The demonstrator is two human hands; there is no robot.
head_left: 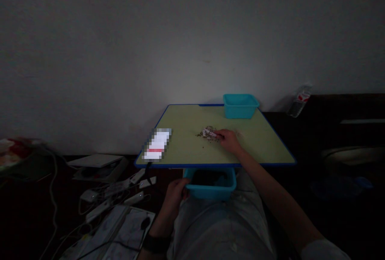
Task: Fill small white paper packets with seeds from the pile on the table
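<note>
My right hand [229, 139] reaches over the yellow-topped table, its fingers closed on a small pinkish-white piece [209, 133] that looks like paper or tissue. Dark little grains [200, 134] lie scattered under and around that piece. Below the near table edge, a turquoise plastic bin [210, 192] rests at my lap with dark contents I cannot make out. My left hand [177, 191] grips the bin's left rim, thumb over the edge.
A second turquoise bin [240, 110] stands at the table's [183, 117] back right corner. A phone [157, 144] with a lit, blurred screen lies at the left edge. Chargers and cables [114, 189] clutter the floor at left. A plastic bottle [300, 101] leans by the wall.
</note>
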